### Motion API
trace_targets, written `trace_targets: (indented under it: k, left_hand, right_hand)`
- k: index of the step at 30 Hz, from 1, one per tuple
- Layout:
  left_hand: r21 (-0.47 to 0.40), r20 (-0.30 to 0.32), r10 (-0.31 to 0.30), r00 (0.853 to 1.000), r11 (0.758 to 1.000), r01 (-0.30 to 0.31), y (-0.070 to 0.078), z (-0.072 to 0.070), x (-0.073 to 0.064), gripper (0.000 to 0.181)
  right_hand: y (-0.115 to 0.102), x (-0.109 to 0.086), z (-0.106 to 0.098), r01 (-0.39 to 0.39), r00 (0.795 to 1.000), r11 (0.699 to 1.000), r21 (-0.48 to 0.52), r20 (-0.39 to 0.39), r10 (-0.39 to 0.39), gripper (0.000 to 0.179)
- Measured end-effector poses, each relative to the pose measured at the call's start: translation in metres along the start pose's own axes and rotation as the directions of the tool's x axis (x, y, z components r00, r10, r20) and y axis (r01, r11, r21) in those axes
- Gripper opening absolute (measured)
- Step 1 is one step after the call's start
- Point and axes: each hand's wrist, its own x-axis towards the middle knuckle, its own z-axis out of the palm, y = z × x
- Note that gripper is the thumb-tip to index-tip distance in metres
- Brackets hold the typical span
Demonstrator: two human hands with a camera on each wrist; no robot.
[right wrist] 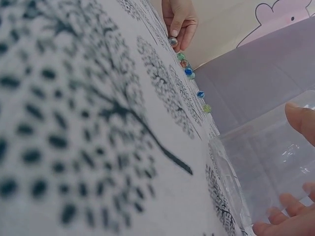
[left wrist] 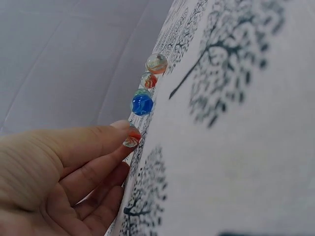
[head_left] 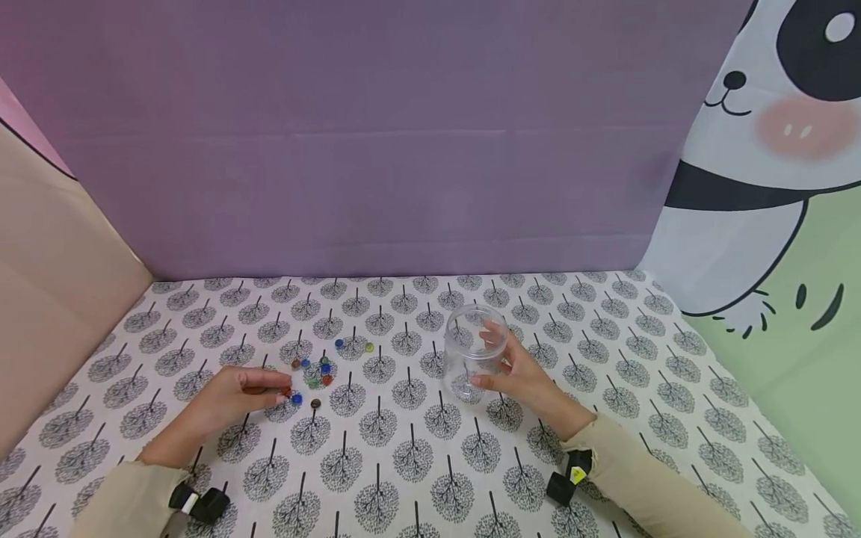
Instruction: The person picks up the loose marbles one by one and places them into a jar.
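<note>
My left hand pinches a red-swirled glass marble between thumb and fingers, low at the cloth on the left. Right beside those fingertips lies a blue marble, with a dark brown marble a little to the right. Several more marbles sit just beyond, among them a red marble and a green marble. Right of centre, a clear jar stands upright with its mouth uncovered. Around its right side curls my right hand, thumb at the front and fingers seen through the wall.
Farther back lie a blue marble and a yellow-green marble. A white cloth printed with dark trees covers the table. Behind it rises a purple backdrop, with a panda-printed sheet on the right and a beige one on the left.
</note>
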Motion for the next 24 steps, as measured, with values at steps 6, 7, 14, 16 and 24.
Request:
trace_targets:
  k: [6, 7, 14, 16, 24]
  left_hand:
    - [-0.018, -0.039, -0.020, 0.999, 1.000, 0.020, 0.0003, 0.0029, 0.0002, 0.041]
    - [-0.017, -0.047, -0.027, 0.999, 1.000, 0.026, 0.0002, 0.0035, 0.0005, 0.041]
    - [0.050, -0.074, -0.038, 0.997, 0.998, 0.042, -0.0008, 0.0066, 0.0027, 0.038]
    - [0.069, -0.080, -0.034, 0.996, 0.997, 0.040, -0.0006, 0.0074, 0.0029, 0.037]
    - [0.023, -0.089, -0.104, 0.991, 0.994, 0.106, 0.0007, 0.0071, 0.0025, 0.040]
  right_hand:
    - [0.0008, 0.0006, -0.0005, 0.001, 1.000, 1.000, 0.003, 0.002, -0.001, 0.095]
    - [0.0010, 0.0004, -0.0006, 0.000, 1.000, 1.000, 0.008, 0.006, 0.000, 0.095]
    - [0.0026, -0.0029, -0.0027, 0.005, 1.000, 1.000, 0.010, 0.021, -0.005, 0.096]
    - [0.0031, -0.0031, -0.0029, 0.005, 1.000, 1.000, 0.001, 0.012, -0.005, 0.096]
    - [0.0005, -0.0011, -0.0013, -0.038, 0.999, 0.997, 0.063, 0.028, 0.036, 0.095]
